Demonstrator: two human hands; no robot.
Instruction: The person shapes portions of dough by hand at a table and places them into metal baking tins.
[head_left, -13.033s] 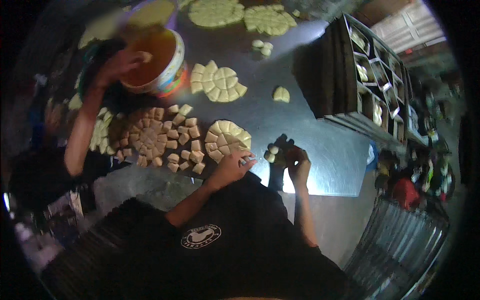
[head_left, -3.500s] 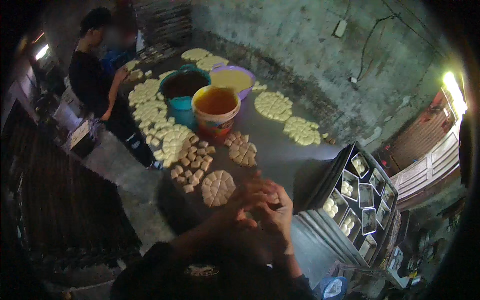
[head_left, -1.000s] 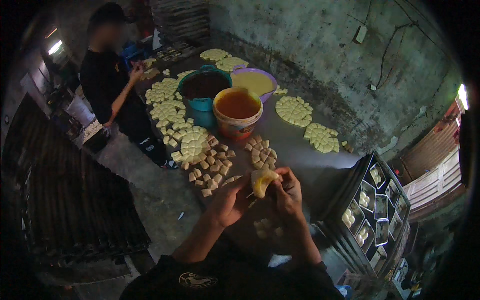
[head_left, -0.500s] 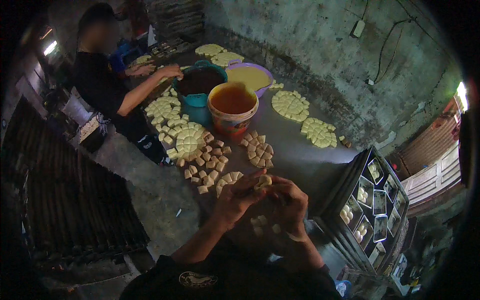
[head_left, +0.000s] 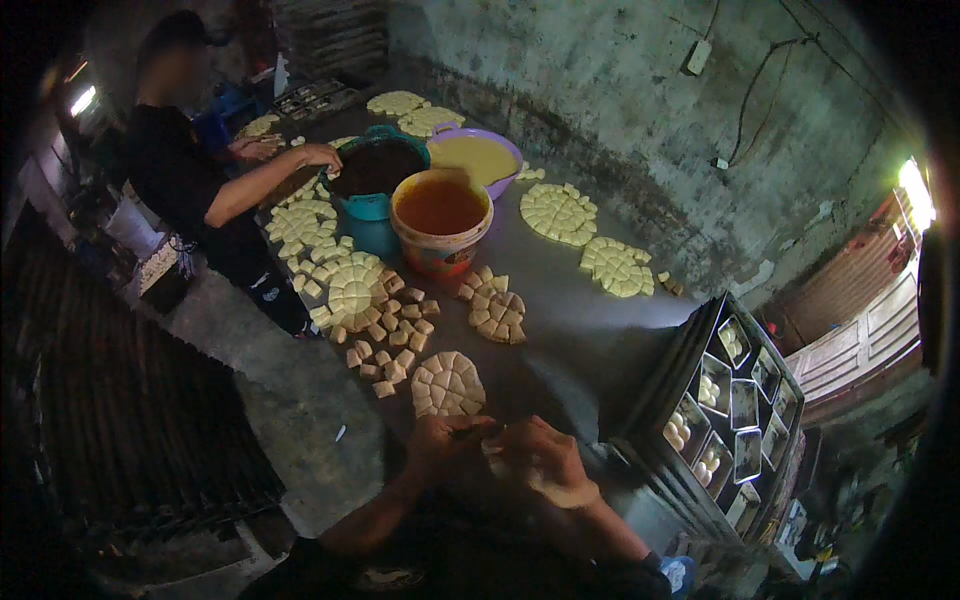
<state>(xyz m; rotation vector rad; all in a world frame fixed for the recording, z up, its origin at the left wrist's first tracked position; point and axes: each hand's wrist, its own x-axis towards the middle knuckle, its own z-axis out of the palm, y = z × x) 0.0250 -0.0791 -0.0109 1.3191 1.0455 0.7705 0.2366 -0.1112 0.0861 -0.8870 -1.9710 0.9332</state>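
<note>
Holding left hand [head_left: 448,440] and right hand [head_left: 542,460] close together, low over the near part of the table [head_left: 560,330], fingers curled inward on both! Can't tell about any dough gripped in them: too dark and blurred. Just beyond the left hand, a cut round of dough [head_left: 447,384], flat on the table. Spotting loose dough pieces [head_left: 384,388] scattered to its left and farther out, then a smaller dough cluster [head_left: 497,315] near the orange-filled bucket [head_left: 436,250]. At the right, tins [head_left: 748,455] on a stack of trays [head_left: 660,485], some with pale dough balls [head_left: 677,432] inside! Across the table, a co-worker's hand [head_left: 322,157] at the rim of the teal tub [head_left: 370,210].
</note>
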